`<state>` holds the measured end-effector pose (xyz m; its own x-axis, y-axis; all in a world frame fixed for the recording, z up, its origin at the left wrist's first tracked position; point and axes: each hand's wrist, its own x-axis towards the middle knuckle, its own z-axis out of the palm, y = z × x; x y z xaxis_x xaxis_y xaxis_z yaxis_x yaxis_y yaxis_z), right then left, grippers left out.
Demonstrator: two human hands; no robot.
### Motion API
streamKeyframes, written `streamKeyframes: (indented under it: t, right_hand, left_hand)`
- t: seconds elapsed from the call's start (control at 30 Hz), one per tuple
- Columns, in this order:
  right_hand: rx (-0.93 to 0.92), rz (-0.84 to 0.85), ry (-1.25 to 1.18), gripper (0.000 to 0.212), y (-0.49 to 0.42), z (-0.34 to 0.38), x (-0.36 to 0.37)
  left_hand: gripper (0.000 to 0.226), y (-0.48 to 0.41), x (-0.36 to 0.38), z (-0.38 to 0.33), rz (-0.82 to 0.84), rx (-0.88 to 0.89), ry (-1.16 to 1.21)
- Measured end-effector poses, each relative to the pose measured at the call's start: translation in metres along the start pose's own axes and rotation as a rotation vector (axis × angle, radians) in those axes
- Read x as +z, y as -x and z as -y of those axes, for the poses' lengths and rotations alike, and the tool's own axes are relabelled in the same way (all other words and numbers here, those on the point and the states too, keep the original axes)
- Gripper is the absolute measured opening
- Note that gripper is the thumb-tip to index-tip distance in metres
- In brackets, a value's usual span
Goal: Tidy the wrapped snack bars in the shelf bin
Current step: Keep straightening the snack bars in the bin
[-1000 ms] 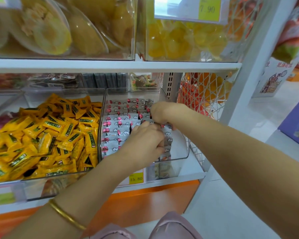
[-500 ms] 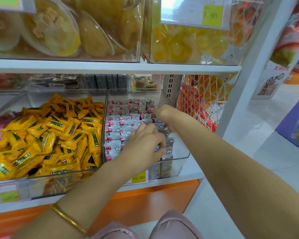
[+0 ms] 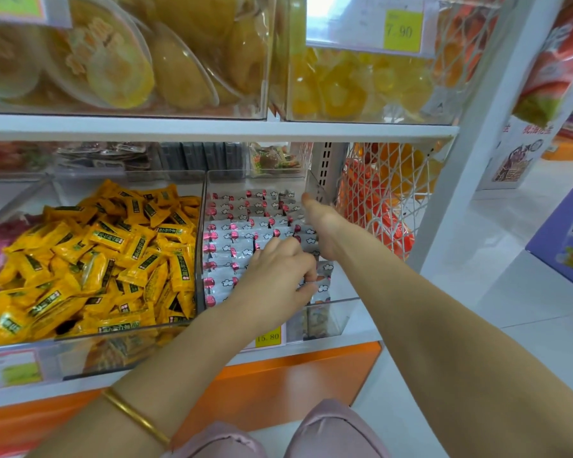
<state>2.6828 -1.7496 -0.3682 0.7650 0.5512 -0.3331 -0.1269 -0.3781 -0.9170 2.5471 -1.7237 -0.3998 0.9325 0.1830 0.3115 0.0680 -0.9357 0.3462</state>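
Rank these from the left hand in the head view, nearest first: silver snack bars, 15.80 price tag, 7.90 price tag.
1. silver snack bars: in the bin, gripped by the left hand.
2. 15.80 price tag: bin front, just below.
3. 7.90 price tag: upper shelf, right.

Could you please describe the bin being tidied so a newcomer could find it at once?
Look at the lower white shelf, above the orange base. The clear bin at its right end holds silvery bars in neat rows; its left neighbour is a loose heap of yellow packets.

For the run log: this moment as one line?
left hand: grips snack bars at front right | right hand: flat along rows' right ends | clear bin: bars in rows
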Motion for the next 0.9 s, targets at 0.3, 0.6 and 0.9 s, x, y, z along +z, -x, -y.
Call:
streamKeyframes:
  t: [0.3, 0.6, 0.9]
  right_hand:
    - [0.062, 0.077, 0.189, 0.059, -0.004, 0.006, 0.008]
    - [0.365, 0.213, 0.424, 0.089, -0.008, 0.014, -0.002]
    - [0.322, 0.27, 0.345, 0.08, -0.011, 0.0, 0.0]
  left_hand:
    - [0.011, -0.001, 0.002, -0.001, 0.001, -0.006, -0.059]
    - [0.011, -0.005, 0.0, -0.006, -0.054, 0.06, -0.126]
    - [0.015, -0.004, 0.006, 0.0, -0.054, 0.024, -0.117]
